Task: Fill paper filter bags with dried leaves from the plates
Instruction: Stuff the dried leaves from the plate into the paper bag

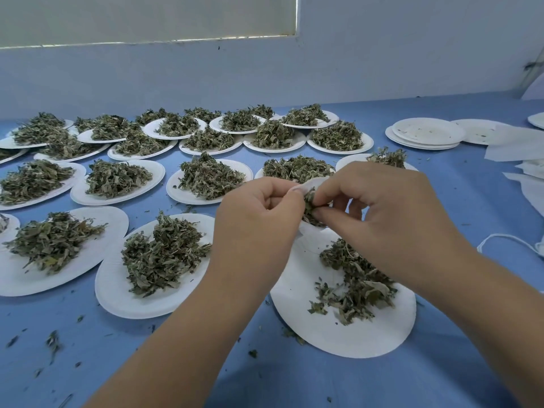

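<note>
White paper filter bag (312, 182) in left hand (259, 213) — right hand (391, 213) pinches crinkled leaves (309, 205).

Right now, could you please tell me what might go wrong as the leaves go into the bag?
The leaves pinched by the right hand at the mouth of the bag may spill; crumbs already litter the table. The thin bag, held by the left hand, may tear or fold shut under hard pushing.

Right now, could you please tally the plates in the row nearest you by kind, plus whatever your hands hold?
Heaped plates: 2
Part-emptied plate: 1
Plate cut by the left edge: 1
Filter bag in the left hand: 1
Pinch of dried leaves in the right hand: 1
Total: 6
</note>
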`<control>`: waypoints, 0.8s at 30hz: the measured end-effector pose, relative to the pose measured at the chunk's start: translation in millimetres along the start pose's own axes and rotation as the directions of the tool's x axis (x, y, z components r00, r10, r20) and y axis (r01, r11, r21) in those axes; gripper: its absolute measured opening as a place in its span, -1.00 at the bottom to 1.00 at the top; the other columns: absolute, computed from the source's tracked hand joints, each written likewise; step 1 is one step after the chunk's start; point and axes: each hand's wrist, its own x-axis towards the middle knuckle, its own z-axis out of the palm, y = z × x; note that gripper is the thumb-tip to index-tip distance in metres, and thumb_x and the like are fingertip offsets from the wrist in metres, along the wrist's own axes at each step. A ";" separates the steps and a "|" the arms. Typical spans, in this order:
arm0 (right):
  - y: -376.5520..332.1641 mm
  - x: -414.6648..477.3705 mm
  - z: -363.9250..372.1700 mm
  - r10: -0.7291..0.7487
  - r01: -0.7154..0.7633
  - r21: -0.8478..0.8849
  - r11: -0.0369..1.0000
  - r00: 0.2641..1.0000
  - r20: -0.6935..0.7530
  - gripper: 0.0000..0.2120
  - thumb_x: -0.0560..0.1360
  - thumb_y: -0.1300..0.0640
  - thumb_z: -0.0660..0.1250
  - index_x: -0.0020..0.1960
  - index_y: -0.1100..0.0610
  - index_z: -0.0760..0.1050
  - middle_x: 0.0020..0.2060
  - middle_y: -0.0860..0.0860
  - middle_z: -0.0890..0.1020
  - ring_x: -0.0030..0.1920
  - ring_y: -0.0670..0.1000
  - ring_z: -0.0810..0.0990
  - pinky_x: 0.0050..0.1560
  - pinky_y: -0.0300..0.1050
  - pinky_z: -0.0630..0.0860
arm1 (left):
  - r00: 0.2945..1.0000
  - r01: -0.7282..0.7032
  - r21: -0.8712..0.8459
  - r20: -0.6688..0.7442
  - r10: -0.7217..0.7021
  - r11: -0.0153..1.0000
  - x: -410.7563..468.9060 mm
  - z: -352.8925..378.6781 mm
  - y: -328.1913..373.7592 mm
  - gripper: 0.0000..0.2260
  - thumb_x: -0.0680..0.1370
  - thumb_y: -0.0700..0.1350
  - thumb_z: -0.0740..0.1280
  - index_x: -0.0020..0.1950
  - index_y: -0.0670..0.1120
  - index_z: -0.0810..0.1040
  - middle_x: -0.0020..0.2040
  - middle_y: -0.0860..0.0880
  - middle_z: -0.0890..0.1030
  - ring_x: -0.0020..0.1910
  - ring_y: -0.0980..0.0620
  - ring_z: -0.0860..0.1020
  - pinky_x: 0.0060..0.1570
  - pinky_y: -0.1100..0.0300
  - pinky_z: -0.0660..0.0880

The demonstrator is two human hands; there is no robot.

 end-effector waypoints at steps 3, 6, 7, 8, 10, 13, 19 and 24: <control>1.3 -1.1 3.0 -0.067 0.069 -0.073 0.995 0.997 0.032 -0.89 0.41 0.29 0.45 -0.18 0.10 0.64 -0.30 -0.09 0.57 -0.31 -0.15 0.47 -0.25 -0.25 0.43 | 1.000 -0.012 0.009 0.019 0.012 1.000 -0.7 2.2 -1.3 -0.80 0.54 -0.19 0.34 -0.26 -0.02 0.64 -0.59 0.14 0.40 -0.59 0.20 0.30 -0.55 0.39 0.24; 0.7 -1.7 5.3 -0.109 0.114 -0.113 0.987 0.993 0.046 -0.89 0.44 0.22 0.36 -0.18 0.13 0.66 -0.28 -0.01 0.62 -0.25 0.03 0.56 -0.31 0.02 0.53 | 0.999 -0.004 -0.023 0.034 0.005 1.000 -0.1 3.1 -2.7 -0.81 0.54 -0.19 0.35 -0.25 -0.02 0.65 -0.54 0.07 0.49 -0.56 0.17 0.35 -0.52 0.35 0.29; 0.7 -1.6 5.4 -0.112 0.118 -0.120 0.986 0.992 0.055 -0.87 0.45 0.20 0.34 -0.17 0.13 0.67 -0.26 0.00 0.63 -0.22 0.05 0.57 -0.31 0.06 0.53 | 0.999 -0.001 -0.026 0.034 0.002 1.000 0.0 2.9 -2.6 -0.83 0.54 -0.18 0.36 -0.23 -0.04 0.66 -0.52 0.07 0.51 -0.56 0.18 0.38 -0.51 0.35 0.31; 0.9 -1.4 5.2 -0.115 0.123 -0.121 0.985 0.991 0.067 -0.85 0.46 0.19 0.32 -0.16 0.13 0.67 -0.24 -0.01 0.64 -0.19 0.06 0.58 -0.31 0.08 0.53 | 1.000 0.000 -0.027 0.031 0.001 1.000 0.2 2.6 -2.3 -0.84 0.54 -0.17 0.37 -0.22 -0.05 0.67 -0.52 0.08 0.52 -0.56 0.19 0.40 -0.51 0.37 0.31; 1.1 -1.6 3.2 -0.139 0.146 -0.087 0.985 0.987 0.086 -0.83 0.48 0.16 0.31 -0.12 0.10 0.69 -0.18 -0.05 0.67 -0.15 0.01 0.59 -0.26 0.07 0.55 | 1.000 0.001 -0.028 0.023 0.000 1.000 0.8 0.9 -1.5 -0.84 0.54 -0.17 0.37 -0.23 -0.06 0.66 -0.54 0.11 0.49 -0.57 0.19 0.36 -0.53 0.37 0.29; 2.4 -1.2 -4.3 -0.173 0.171 0.027 0.985 0.982 0.071 -0.84 0.50 0.16 0.33 -0.04 0.08 0.69 -0.08 -0.11 0.66 -0.16 -0.13 0.57 -0.19 -0.24 0.49 | 1.000 0.002 -0.029 -0.005 -0.002 1.000 2.6 -3.0 -0.2 -0.80 0.54 -0.19 0.34 -0.26 -0.04 0.64 -0.56 0.13 0.42 -0.59 0.16 0.27 -0.56 0.32 0.22; 7.8 -2.5 -11.3 -0.224 0.236 -0.049 0.971 0.959 0.176 -0.62 0.42 0.20 0.17 0.09 0.00 0.66 0.14 -0.15 0.61 0.01 -0.08 0.61 -0.21 -0.02 0.56 | 0.997 0.028 -0.090 -0.075 -0.034 0.996 5.3 -8.5 0.2 -0.82 0.54 -0.16 0.36 -0.25 -0.09 0.63 -0.47 -0.03 0.37 -0.53 0.06 0.23 -0.49 0.18 0.20; 2.7 -4.3 -2.1 -0.219 0.284 -0.150 0.947 0.914 0.342 -0.71 0.36 0.19 0.09 -0.08 0.01 0.54 -0.05 -0.26 0.53 -0.14 -0.06 0.50 -0.36 0.02 0.50 | 1.000 0.012 -0.074 -0.018 -0.013 0.997 3.0 -4.4 0.7 -0.84 0.54 -0.17 0.37 -0.23 -0.05 0.66 -0.52 0.02 0.40 -0.54 0.07 0.27 -0.52 0.22 0.25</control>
